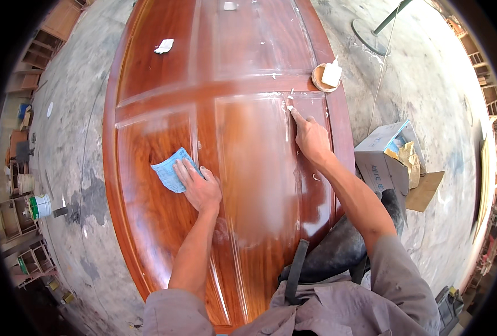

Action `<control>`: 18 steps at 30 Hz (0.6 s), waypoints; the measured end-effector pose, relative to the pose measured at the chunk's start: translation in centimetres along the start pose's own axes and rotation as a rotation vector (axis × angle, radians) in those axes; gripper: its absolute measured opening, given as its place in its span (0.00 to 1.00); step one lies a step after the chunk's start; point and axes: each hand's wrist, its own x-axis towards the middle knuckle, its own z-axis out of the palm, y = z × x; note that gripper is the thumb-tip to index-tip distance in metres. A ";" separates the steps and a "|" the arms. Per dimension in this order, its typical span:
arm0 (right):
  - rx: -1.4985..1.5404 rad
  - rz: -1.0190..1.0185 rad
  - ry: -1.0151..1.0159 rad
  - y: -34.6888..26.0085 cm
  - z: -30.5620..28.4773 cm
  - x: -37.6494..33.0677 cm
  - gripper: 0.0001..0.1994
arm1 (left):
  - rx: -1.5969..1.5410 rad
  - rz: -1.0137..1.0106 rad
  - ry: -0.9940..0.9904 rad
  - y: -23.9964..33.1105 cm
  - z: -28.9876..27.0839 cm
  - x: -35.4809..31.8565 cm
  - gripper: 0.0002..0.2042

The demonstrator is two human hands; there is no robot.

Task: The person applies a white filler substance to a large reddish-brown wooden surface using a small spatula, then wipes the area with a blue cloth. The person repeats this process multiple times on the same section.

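A large, glossy red-brown wooden door [206, 131] with framed panels lies in front of me. My left hand [199, 187] presses a blue sheet of sandpaper [169, 175] against the left panel, its fingers over the sheet's right side and the thumb apart. On the right panel, my right hand [313, 139] reaches its index finger to the groove of the moulding. A small white scrap [291, 107] is at that fingertip, and the other fingers are curled. Whitish dust hazes the middle panel, and white smears run along the groove.
A round dish with a white bottle [331, 74] sits on the door's right edge. White scraps [164, 46] lie on the far panels. An open cardboard box [388, 157] with crumpled paper stands right, near a round metal base [370, 36]. A white-and-green bucket [40, 206] is left.
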 end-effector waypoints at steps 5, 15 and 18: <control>-0.003 -0.017 -0.032 -0.5 0.1 -2.1 0.28 | -0.011 -0.017 -0.014 -0.7 -0.2 -0.1 0.29; -0.016 0.004 -0.055 -0.5 0.0 -0.4 0.28 | 0.043 -0.008 -0.024 -0.7 -0.4 -0.3 0.30; -0.009 -0.003 0.016 0.3 0.3 2.0 0.26 | 0.018 -0.007 -0.022 0.0 -0.1 0.0 0.30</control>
